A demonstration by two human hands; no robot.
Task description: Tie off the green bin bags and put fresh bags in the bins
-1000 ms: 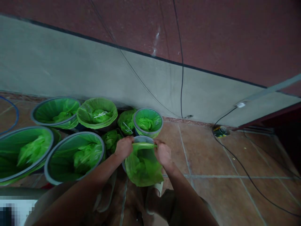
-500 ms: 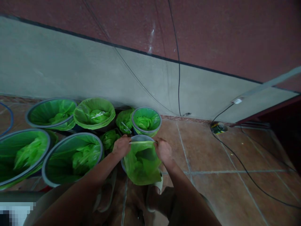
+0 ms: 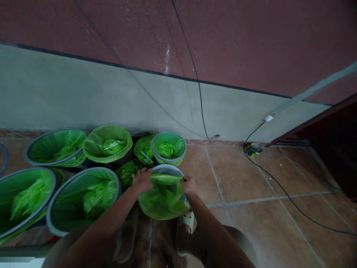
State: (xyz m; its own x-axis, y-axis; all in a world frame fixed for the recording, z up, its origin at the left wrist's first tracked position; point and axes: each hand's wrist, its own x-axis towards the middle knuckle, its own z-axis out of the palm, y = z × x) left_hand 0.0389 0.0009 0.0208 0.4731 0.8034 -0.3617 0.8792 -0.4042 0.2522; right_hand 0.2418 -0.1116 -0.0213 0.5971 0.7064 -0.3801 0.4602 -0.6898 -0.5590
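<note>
The bag (image 3: 164,203) has just gone from a straight, taut edge between my hands to a rounder, slacker sheet reaching farther left over the near side of the bin (image 3: 169,169), so it lies broader there; the bin's far rim shows bare beyond it. My right hand (image 3: 189,185) pinches the bag's right corner. My left hand (image 3: 142,180) has flattened at the left edge, fingers spread; I cannot tell whether it grips. Half a second ago both hands were curled on the edge. My view has swung slightly right.
</note>
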